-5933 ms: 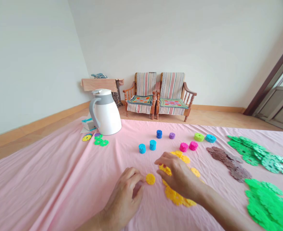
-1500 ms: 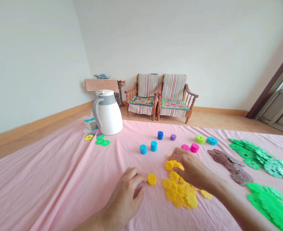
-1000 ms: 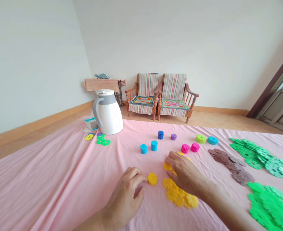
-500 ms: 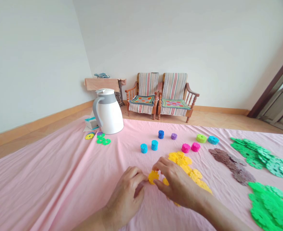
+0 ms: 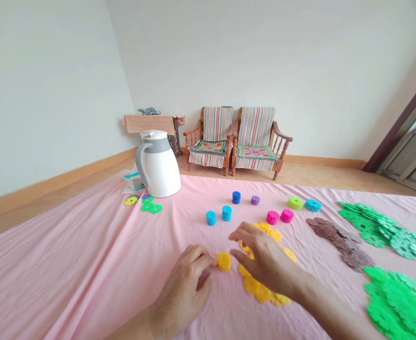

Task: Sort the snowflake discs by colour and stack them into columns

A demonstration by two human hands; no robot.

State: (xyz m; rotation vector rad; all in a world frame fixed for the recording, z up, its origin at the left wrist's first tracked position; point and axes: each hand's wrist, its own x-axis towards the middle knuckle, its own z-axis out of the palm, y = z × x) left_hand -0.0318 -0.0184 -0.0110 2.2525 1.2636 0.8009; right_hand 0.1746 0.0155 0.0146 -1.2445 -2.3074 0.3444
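A short stack of yellow flower-shaped plastic discs (image 5: 224,261) stands on the pink cloth between my hands. My left hand (image 5: 188,283) rests beside it, its index fingertip at the stack's left side, thumb apart from the fingers and nothing in its grasp. Just right of the stack, my right hand (image 5: 260,257) hovers with thumb and fingers spread and holds nothing. Beneath it lies a loose pile of yellow discs (image 5: 262,292), partly covered by the hand and forearm.
Small blue stacks (image 5: 226,213), pink stacks (image 5: 272,217) and a lime stack (image 5: 295,203) stand farther back. Brown discs (image 5: 338,241) and bright green discs (image 5: 399,302) lie at right. A white jug (image 5: 161,170) stands at back left near green loose discs (image 5: 151,206).
My right hand has let go of the yellow stack and moved slightly right and up, over the yellow pile. My left hand has stayed beside the stack.
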